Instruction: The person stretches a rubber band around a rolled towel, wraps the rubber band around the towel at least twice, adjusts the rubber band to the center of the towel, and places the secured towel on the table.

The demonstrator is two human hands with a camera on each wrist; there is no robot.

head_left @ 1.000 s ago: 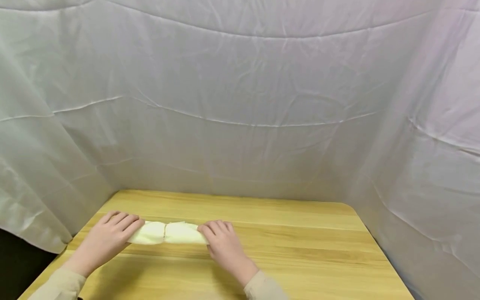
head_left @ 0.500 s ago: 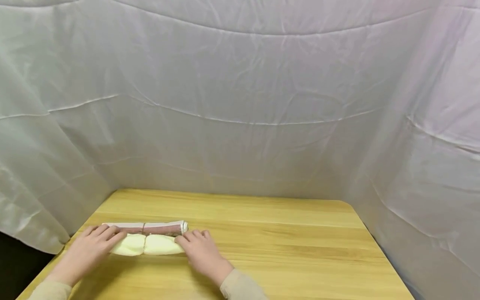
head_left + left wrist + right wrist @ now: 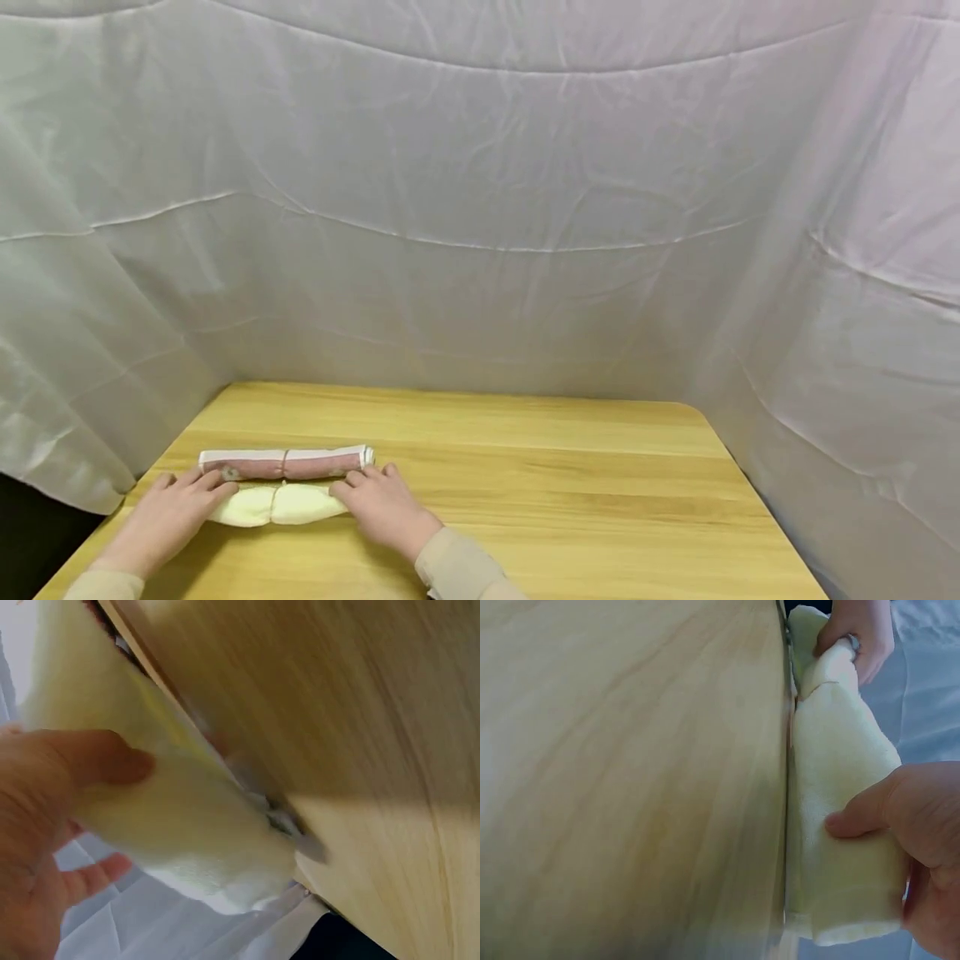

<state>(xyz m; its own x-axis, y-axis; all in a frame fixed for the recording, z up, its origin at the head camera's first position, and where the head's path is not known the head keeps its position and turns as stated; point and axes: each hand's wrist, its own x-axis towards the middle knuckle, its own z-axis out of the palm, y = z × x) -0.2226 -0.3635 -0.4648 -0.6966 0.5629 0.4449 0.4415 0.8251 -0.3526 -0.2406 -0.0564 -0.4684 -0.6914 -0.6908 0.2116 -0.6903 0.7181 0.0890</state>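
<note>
A cream cloth roll (image 3: 276,504) lies crosswise on the wooden table (image 3: 570,483) near its left front. Just behind it, touching it, lies a flat pinkish band of cloth (image 3: 285,463) with pale edges. My left hand (image 3: 191,496) grips the roll's left end, and in the left wrist view its thumb (image 3: 97,761) presses on the cream cloth (image 3: 187,840). My right hand (image 3: 363,492) grips the right end; the right wrist view shows its thumb (image 3: 862,814) on the cloth (image 3: 840,772) and the left hand (image 3: 862,634) at the far end.
White wrinkled sheeting (image 3: 480,208) hangs close round the table at the back and on both sides. Bare wood stretches to the right of the cloth. The table's left edge is near my left hand.
Both hands have drawn the cream roll toward me. The pinkish band behind it, hidden one second ago, has come into view and lies uncovered.
</note>
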